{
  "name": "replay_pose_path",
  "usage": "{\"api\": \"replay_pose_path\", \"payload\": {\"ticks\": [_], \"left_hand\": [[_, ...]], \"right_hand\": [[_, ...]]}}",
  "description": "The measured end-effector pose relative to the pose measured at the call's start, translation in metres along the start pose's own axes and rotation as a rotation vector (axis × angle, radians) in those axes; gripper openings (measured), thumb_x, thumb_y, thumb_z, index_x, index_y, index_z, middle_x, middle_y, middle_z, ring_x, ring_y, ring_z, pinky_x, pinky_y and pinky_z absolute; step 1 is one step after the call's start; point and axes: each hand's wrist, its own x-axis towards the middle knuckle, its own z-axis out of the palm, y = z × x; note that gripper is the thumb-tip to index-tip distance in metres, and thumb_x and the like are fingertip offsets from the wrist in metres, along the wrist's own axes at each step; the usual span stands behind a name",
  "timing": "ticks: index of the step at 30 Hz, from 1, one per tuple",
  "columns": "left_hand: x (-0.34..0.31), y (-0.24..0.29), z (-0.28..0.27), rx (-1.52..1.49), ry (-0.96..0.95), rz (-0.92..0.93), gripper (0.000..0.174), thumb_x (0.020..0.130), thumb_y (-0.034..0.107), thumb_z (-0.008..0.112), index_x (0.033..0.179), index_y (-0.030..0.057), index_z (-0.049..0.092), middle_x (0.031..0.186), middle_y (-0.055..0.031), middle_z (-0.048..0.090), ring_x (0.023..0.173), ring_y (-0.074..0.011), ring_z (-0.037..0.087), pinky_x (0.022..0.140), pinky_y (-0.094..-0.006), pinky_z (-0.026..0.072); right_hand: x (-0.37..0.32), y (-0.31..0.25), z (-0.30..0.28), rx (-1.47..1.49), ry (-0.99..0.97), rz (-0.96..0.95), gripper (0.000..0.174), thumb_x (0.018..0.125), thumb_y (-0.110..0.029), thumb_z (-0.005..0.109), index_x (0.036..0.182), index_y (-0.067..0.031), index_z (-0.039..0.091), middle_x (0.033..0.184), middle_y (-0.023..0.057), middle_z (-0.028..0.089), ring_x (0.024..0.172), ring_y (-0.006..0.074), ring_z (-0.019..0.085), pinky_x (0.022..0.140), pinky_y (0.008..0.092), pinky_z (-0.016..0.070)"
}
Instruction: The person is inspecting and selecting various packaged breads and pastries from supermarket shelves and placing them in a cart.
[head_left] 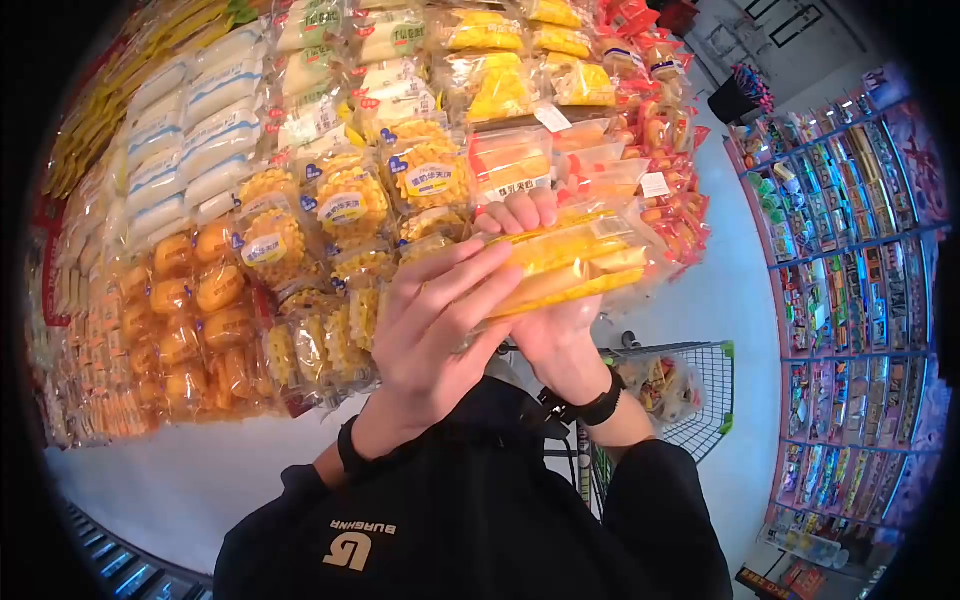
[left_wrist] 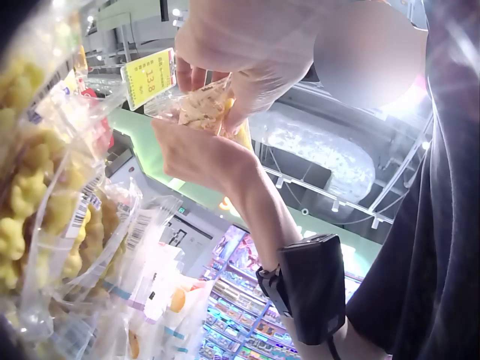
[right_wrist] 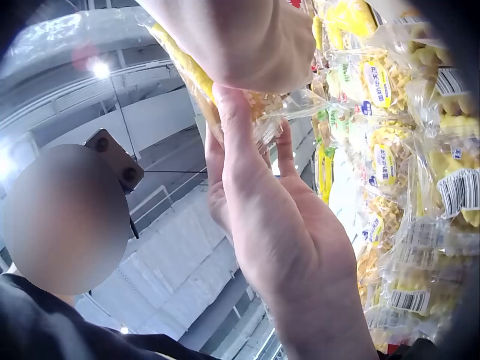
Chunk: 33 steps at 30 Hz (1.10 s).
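A clear-wrapped yellow package [head_left: 585, 262] is held between both hands above the cart side of the display. The left hand [head_left: 428, 335] grips its left end, fingers across the upper face. Coming from below, the right hand [head_left: 562, 330] holds the underside, its fingertips showing over the far edge. In the left wrist view, the left hand [left_wrist: 251, 41] and right hand [left_wrist: 202, 154] meet around the package [left_wrist: 204, 106]. The right wrist view shows the left hand [right_wrist: 281, 225] with its thumb against the package [right_wrist: 187, 67], near the right hand [right_wrist: 240, 41], whose fingers are mostly hidden.
Packaged pastries [head_left: 345, 205] and orange-brown buns [head_left: 180, 340] fill the display at left and ahead. A shopping cart [head_left: 718, 395] with a bag [head_left: 672, 390] stands at lower right. Shelves of small packets [head_left: 850, 300] line the right side. A yellow price tag [left_wrist: 150, 78] hangs near the hands.
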Motion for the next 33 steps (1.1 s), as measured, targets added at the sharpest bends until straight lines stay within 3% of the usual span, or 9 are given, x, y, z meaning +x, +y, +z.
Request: {"api": "replay_pose_path", "payload": {"ticks": [7,10,14,17,20,23,26,29,33], "left_hand": [[0.002,-0.001,-0.001,0.008,-0.015,0.012,0.056,0.06,0.001,0.083,0.113,0.004,0.067,0.116,-0.0085,0.068,0.104,-0.0253,0.063,0.088,-0.0344,0.0521],[0.001,0.001,0.0,-0.06,-0.002,-0.072,0.06,0.062,0.002,0.084,0.117,0.0029,0.063,0.112,-0.0105,0.068,0.098,-0.0267,0.065,0.084,-0.0346,0.0539],[-0.001,0.005,-0.004,-0.099,0.023,-0.245,0.058,0.067,0.008,0.086,0.119,0.0007,0.06,0.107,-0.0136,0.067,0.09,-0.0283,0.068,0.074,-0.0338,0.0551],[-0.005,-0.003,-0.009,-0.261,-0.125,-0.491,0.049,0.075,0.008,0.082,0.117,-0.0014,0.059,0.108,-0.0128,0.067,0.093,-0.0231,0.068,0.078,-0.0321,0.0542],[-0.011,-0.004,-0.004,-0.614,0.06,-0.646,0.044,0.081,0.005,0.077,0.12,-0.0025,0.057,0.111,-0.0092,0.066,0.096,-0.0164,0.066,0.08,-0.0302,0.0537],[-0.01,-0.004,-0.002,-0.841,0.066,-0.848,0.039,0.089,0.004,0.069,0.124,-0.0034,0.052,0.114,-0.0075,0.064,0.098,-0.013,0.063,0.08,-0.0279,0.0535],[-0.011,-0.009,-0.004,-0.791,-0.096,-0.843,0.036,0.094,0.004,0.062,0.126,-0.0042,0.049,0.116,-0.0093,0.063,0.099,-0.0144,0.063,0.08,-0.0268,0.0542],[-0.018,-0.015,0.0,-0.803,-0.069,-0.879,0.033,0.097,0.008,0.059,0.126,-0.0046,0.05,0.118,-0.0114,0.063,0.103,-0.0161,0.064,0.08,-0.0262,0.0547],[0.002,-0.011,-0.011,-0.839,-0.092,-0.894,0.031,0.098,0.007,0.055,0.126,-0.0045,0.05,0.121,-0.0153,0.062,0.105,-0.0193,0.064,0.078,-0.0275,0.0553]], "right_hand": [[-0.001,0.0,-0.011,0.013,-0.039,-0.025,0.045,0.091,-0.054,0.047,0.091,-0.0101,0.04,0.085,0.0034,0.039,0.083,0.0181,0.04,0.084,0.0326,0.0385],[-0.005,-0.005,-0.003,-0.18,-0.035,-0.025,0.043,0.099,-0.049,0.039,0.096,-0.0066,0.044,0.092,0.0058,0.047,0.088,0.0182,0.047,0.085,0.0318,0.0413],[-0.018,-0.014,0.004,-1.014,0.122,-0.181,0.033,0.106,-0.024,0.033,0.12,-0.0002,0.051,0.114,0.0107,0.058,0.099,0.0187,0.058,0.089,0.0312,0.0458],[-0.014,-0.037,0.021,-1.586,-0.259,-0.151,0.036,0.096,-0.017,0.059,0.127,-0.0012,0.051,0.109,0.0137,0.063,0.102,0.0253,0.063,0.089,0.0338,0.0485],[-0.009,-0.052,0.043,-1.816,-0.402,-0.027,0.048,0.087,-0.023,0.072,0.126,-0.0029,0.052,0.109,0.0166,0.063,0.1,0.0291,0.065,0.086,0.0366,0.0508],[-0.006,-0.06,0.047,-1.892,-0.397,0.059,0.059,0.076,-0.023,0.083,0.124,-0.0023,0.055,0.107,0.0135,0.066,0.09,0.0219,0.067,0.082,0.0333,0.0521],[0.003,-0.067,0.049,-1.936,-0.418,0.164,0.058,0.075,-0.023,0.084,0.123,-0.0033,0.057,0.105,0.0118,0.067,0.086,0.0227,0.067,0.077,0.0325,0.0529],[0.021,-0.08,0.053,-2.013,-0.453,0.177,0.056,0.076,-0.023,0.083,0.121,-0.0024,0.057,0.101,0.0118,0.068,0.083,0.0214,0.068,0.074,0.0316,0.0527],[0.066,-0.096,0.057,-2.101,-0.325,-0.006,0.052,0.079,-0.022,0.081,0.12,-0.003,0.055,0.096,0.0131,0.066,0.08,0.0196,0.067,0.069,0.0299,0.0509]]}}
